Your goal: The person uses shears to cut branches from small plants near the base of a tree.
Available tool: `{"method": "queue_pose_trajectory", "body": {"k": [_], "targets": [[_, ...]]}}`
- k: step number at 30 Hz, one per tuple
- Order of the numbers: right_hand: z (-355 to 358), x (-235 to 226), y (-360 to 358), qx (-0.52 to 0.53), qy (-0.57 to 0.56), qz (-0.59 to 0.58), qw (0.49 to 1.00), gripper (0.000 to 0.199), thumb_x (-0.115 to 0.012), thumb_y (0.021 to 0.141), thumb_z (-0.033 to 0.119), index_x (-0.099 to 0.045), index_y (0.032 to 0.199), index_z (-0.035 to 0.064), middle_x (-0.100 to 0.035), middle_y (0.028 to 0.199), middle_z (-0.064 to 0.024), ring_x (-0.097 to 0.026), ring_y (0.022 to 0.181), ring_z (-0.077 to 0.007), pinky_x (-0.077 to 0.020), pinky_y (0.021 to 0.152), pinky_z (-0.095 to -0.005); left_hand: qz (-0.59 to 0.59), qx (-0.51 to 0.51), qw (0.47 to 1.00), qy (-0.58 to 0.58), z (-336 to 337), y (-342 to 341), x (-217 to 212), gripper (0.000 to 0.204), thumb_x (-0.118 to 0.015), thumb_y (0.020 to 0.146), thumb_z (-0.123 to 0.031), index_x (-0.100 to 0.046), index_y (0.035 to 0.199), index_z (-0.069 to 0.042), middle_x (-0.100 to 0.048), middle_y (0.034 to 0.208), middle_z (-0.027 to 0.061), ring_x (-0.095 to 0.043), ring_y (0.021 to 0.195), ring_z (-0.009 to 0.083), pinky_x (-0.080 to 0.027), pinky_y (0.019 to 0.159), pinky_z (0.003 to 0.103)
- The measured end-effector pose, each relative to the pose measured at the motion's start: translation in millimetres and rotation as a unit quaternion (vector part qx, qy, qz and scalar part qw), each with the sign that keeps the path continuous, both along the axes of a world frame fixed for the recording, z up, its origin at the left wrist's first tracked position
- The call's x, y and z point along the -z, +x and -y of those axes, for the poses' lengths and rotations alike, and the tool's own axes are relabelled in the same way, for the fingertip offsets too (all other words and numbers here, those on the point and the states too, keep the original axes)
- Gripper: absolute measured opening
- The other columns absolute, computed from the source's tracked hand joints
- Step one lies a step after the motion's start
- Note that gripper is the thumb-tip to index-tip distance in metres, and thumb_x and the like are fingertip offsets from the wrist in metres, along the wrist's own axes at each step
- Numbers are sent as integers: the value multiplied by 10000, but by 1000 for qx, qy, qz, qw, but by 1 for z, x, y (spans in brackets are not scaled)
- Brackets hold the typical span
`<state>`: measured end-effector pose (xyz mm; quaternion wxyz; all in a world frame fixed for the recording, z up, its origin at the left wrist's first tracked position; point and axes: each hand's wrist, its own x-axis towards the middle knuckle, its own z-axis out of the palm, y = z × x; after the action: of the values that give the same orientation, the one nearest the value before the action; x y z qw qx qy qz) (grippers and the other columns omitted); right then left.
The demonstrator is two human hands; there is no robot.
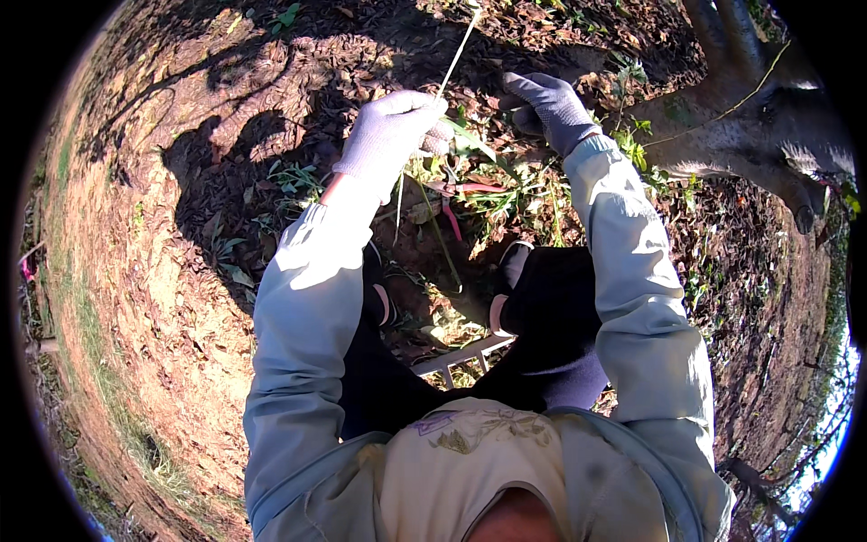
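Observation:
My left hand [402, 126], in a pale knitted glove, is closed round a thin, pale plant stem [459, 54]. One end of the stem sticks up and away from the fist, and a strand hangs below it. To its right, my right hand [549, 110] wears a matching glove, with fingers bent and a gap showing between them; nothing is visible in it. Between and below the hands lies a cutting tool with red handles [479, 188], partly covered by leaves, perhaps pruning shears. Cut green leaves and stalks [506, 200] are heaped around it.
A thick tree trunk with low branches [722, 126] stands at the right, near my right forearm. Dry leaves [298, 72] cover the soil ahead. Between my legs shows a metal frame [465, 357], and my shoes flank the cut plants. Bare reddish earth [163, 298] stretches left.

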<state>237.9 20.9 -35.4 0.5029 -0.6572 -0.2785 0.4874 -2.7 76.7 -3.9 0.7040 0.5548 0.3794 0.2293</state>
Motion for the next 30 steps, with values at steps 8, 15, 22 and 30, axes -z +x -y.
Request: {"method": "queue_pose_trajectory", "body": {"k": [8, 15, 22, 30], "targets": [[-3, -28, -35, -281, 10, 108, 953, 258, -734, 858, 259, -703, 997, 43, -635, 746, -2, -576, 624, -66, -480, 556, -240, 5, -5, 999, 32, -2, -1, 4, 249, -585, 909, -86, -632, 1109, 55, -679, 835, 113, -652, 695, 171, -523, 635, 268], [9, -34, -33, -250, 11, 123, 960, 381, -693, 871, 399, -688, 1005, 42, -604, 654, 4, -551, 536, -72, -419, 493, -249, 18, -20, 1000, -1, 1, -4, -3, 244, -587, 916, -115, -636, 1096, 42, -681, 830, 115, -659, 690, 172, -528, 630, 272], [-2, -26, -31, -232, 88, 259, 934, 197, -721, 841, 219, -716, 916, 36, -649, 674, -4, -577, 552, -71, -464, 535, -244, 0, 3, 1000, 7, -1, -3, -4, 231, -593, 910, -109, -636, 1075, 47, -676, 818, 127, -646, 670, 178, -517, 619, 273], [7, -10, 41, 226, 72, 119, 964, 134, -680, 880, 143, -687, 970, 44, -637, 690, -26, -524, 482, -71, -417, 437, -224, 30, -36, 998, -46, -5, -13, -4, 230, -592, 917, -117, -629, 1068, 53, -677, 847, 140, -656, 706, 204, -538, 673, 284]]}}
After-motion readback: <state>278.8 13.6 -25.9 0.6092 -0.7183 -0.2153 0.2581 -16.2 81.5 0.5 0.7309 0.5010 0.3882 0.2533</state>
